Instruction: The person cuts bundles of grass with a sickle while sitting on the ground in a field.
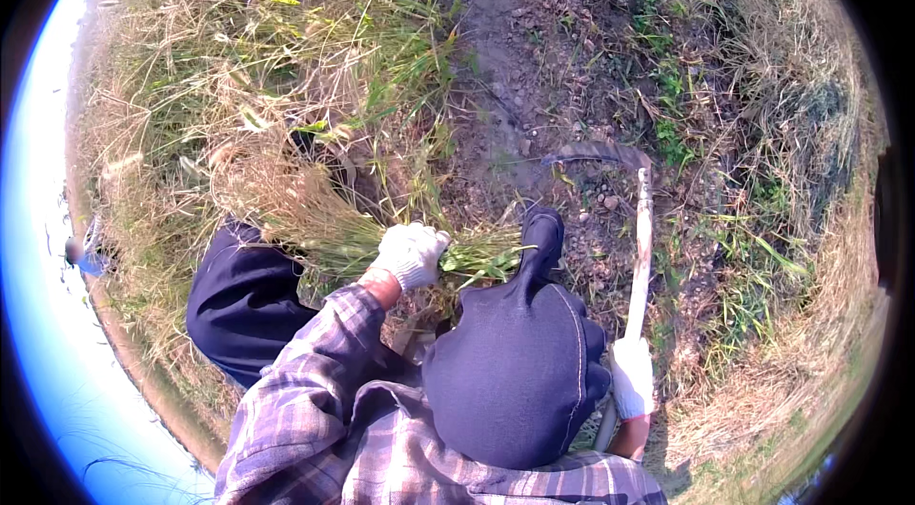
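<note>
My left hand (411, 255), in a white knit glove, is closed around a bundle of grass stalks (336, 237). The feathery dry heads of the bundle point left, and its greener stem ends (486, 251) stick out to the right beside my knee. In a matching glove, my right hand (632, 378) grips the pale wooden handle of a sickle (643, 248). The curved blade (597, 152) points left above bare soil, apart from the bundle. My dark trouser legs (511, 369) are bent between and beside the hands, covering part of the ground.
Tall, partly dry grass (286, 40) stands ahead on the left. A strip of bare, pebbly soil (515, 76) runs up the middle, with low green weeds (668, 76) along it. Dry grass (779, 376) lies at right. A distant person (89, 258) is at the far left edge.
</note>
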Demonstrator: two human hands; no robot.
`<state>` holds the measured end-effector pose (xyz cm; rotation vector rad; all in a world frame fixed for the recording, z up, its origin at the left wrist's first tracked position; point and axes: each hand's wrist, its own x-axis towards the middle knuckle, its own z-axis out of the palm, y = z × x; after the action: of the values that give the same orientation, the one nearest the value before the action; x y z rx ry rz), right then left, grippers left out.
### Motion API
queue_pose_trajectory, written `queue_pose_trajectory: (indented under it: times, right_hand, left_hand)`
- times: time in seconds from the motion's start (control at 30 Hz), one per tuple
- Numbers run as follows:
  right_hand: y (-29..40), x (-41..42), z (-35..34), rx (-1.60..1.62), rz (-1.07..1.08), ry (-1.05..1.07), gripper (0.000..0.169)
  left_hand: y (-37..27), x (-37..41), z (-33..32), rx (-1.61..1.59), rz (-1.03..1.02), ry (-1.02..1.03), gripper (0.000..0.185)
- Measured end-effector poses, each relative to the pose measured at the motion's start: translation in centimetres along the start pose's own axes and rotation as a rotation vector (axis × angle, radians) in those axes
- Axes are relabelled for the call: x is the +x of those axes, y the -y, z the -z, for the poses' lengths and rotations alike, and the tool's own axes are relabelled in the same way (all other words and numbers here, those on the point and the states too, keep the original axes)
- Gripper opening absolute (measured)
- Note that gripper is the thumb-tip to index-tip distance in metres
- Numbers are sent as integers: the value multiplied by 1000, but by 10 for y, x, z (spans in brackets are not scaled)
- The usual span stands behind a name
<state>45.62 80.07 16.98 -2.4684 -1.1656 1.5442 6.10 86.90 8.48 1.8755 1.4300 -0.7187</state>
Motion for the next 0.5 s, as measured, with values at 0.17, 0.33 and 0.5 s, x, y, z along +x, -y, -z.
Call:
queue_pose_trajectory:
  times: [0.17,0.33,0.5]
  right_hand:
    - [23,57,-58,68,199,41,25]
    - [85,94,-110,-93,389,46,31]
    - [134,106,-120,3,490,229,27]
  left_hand:
    - [18,-11,16,-16,88,-137,53]
    - [37,12,44,17,94,-314,84]
    - [73,49,62,87,154,-404,98]
